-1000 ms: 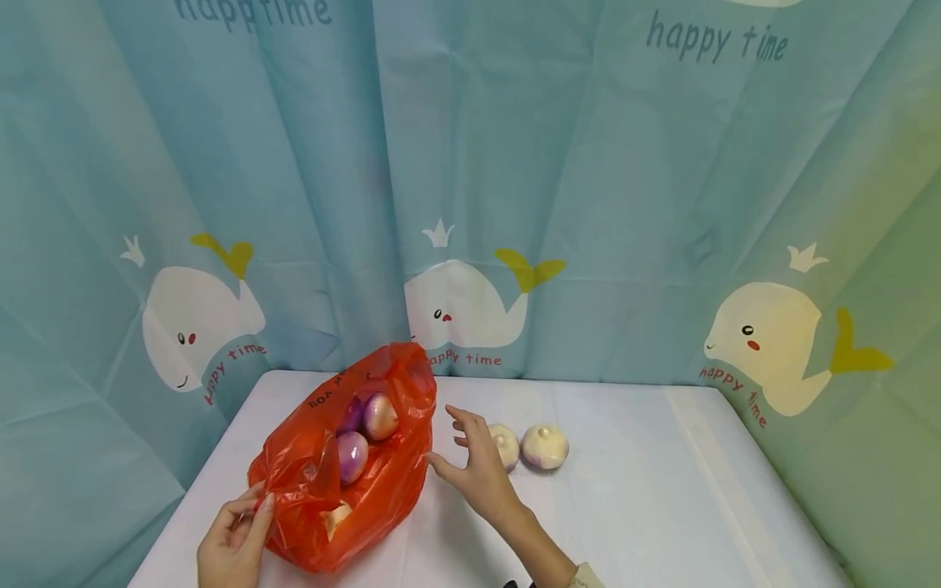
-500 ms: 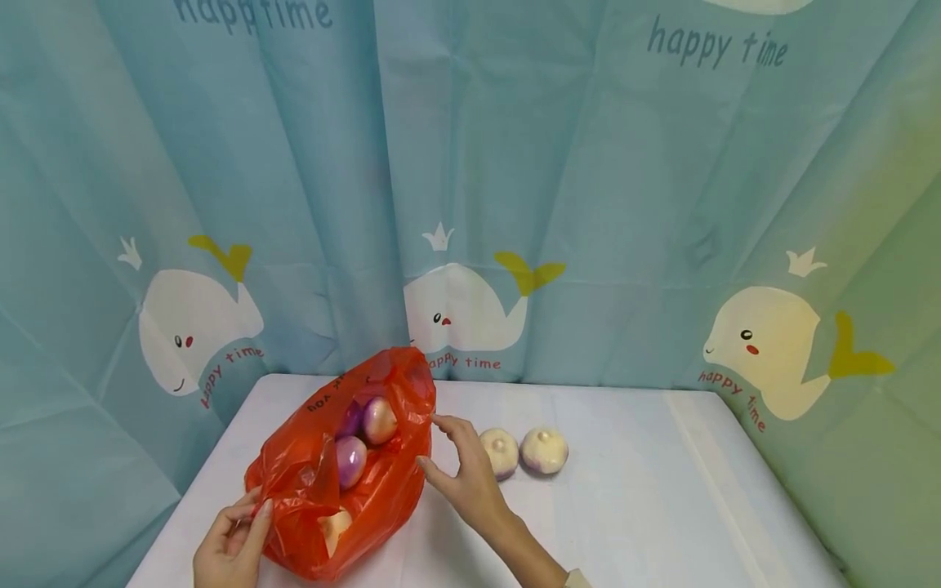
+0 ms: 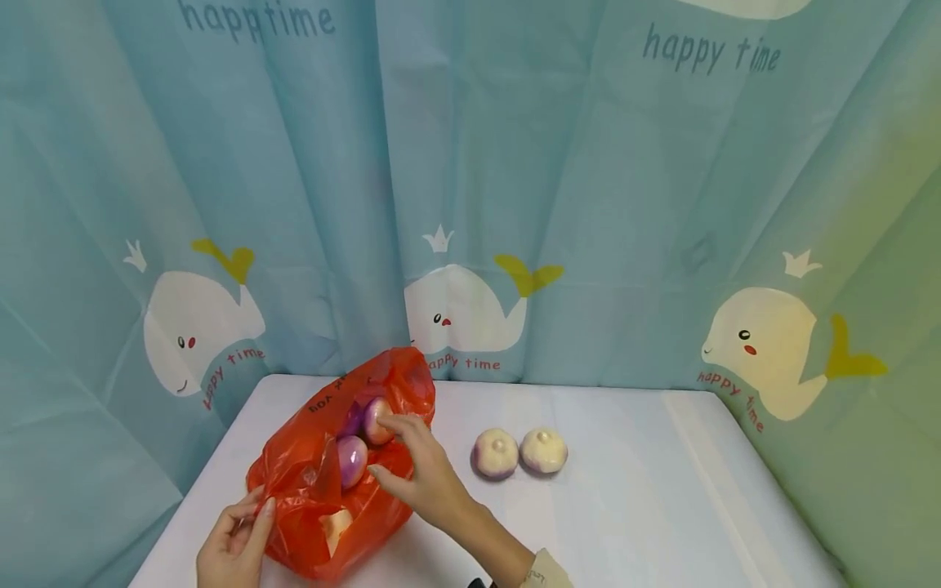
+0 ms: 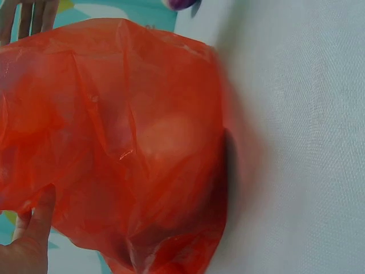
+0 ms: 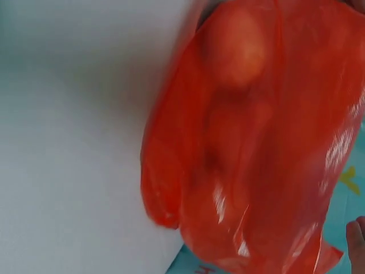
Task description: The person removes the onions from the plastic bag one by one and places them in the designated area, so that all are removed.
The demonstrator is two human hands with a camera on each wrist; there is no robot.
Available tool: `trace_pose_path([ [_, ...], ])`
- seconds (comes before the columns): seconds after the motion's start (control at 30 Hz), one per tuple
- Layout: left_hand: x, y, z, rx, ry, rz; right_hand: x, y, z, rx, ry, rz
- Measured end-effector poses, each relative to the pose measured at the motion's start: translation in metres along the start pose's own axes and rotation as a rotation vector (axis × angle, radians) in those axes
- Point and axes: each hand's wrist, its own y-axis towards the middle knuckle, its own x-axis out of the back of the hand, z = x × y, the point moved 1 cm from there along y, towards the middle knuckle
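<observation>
A red plastic bag [image 3: 309, 457] lies open at the left of the table, with black lettering on its far side. My left hand [image 3: 231, 543] pinches its near-left rim; in the left wrist view the thumb [image 4: 43, 220] presses on the film. Inside the bag sit purple onions [image 3: 352, 461] and a pale one [image 3: 336, 527] low at the front. My right hand [image 3: 422, 474] hovers over the bag's mouth, thumb and fingers spread, close to the onions. Whether the fingertips touch one, I cannot tell. The right wrist view shows rounded lumps through the bag [image 5: 245, 142].
Two cream onions with purple undersides, a left one [image 3: 496, 454] and a right one [image 3: 544, 451], sit side by side on the white table [image 3: 647, 506] right of the bag. A blue curtain [image 3: 625, 204] printed with whales stands behind the table.
My right hand has moved left, from beside the bag to over its opening, uncovering the left loose onion. My left hand keeps its pinch on the rim.
</observation>
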Motion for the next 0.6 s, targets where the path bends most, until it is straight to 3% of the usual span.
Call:
trace_pose_path([
  [0.1,-0.002,0.002,-0.002,-0.019,0.057,0.008,-0.006,0.006,0.002,0.039,-0.029,0.034],
  [0.27,-0.004,0.004,-0.003,-0.066,-0.019,0.028,-0.017,0.013,0.001,0.070,-0.007,0.085],
  [0.37,-0.004,0.003,-0.003,-0.060,-0.050,0.028,-0.024,0.014,0.001,0.027,-0.007,0.135],
  [0.47,-0.002,0.001,-0.002,-0.044,-0.013,0.028,-0.032,0.012,0.000,-0.045,-0.127,0.203],
  [0.6,0.001,-0.001,-0.001,-0.018,0.009,0.024,-0.046,0.008,-0.003,-0.114,-0.414,0.314],
])
